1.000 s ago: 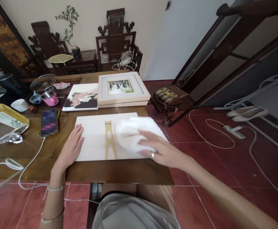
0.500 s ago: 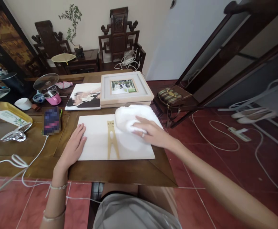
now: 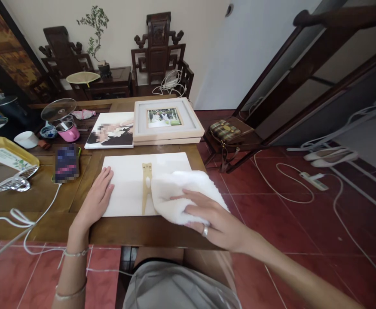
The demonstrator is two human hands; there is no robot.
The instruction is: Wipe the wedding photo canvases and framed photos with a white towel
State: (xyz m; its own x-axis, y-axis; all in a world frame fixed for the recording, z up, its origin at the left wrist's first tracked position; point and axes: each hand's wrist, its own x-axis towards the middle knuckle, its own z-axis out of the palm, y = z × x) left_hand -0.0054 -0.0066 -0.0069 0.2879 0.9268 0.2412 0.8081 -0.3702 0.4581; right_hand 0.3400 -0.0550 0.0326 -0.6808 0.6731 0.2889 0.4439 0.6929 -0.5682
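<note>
A white board with a tan stand strip lies face down on the wooden table. My left hand rests flat on the board's left edge, fingers stretched out. My right hand presses a fluffy white cloth onto the board's near right corner, fingers spread over the cloth and a ring showing.
Behind the board lie a boxed framed photo and a photo print. A phone with a white cable, a yellow tray, a pink pot and cups sit at the left. A bag rests on a stool at right; cables cross the red floor.
My right hand has dragged the cloth from the board's far right corner toward me to the near right corner. My left hand has stayed on the board's left edge.
</note>
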